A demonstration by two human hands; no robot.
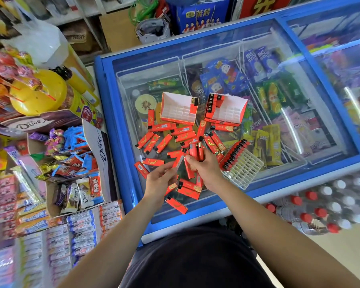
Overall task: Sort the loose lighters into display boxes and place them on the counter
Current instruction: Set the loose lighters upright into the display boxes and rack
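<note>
My right hand (206, 166) fingers clamp few lighters (196, 151); left hand (159, 180) pinches one; loose lighters (152, 142) mostly scattered on near surface (125, 154); far display boxes (178, 110) nearly empty; white tray (242, 169) right holds one row; sorting barely begun.

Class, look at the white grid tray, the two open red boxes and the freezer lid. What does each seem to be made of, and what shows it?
Grid tray: likely moulded plastic, glossy white, thin even cells. Boxes: probably printed card, matt white inside, folded flaps. Freezer lid: apparently glass, bright reflections, goods visible beneath.
</note>
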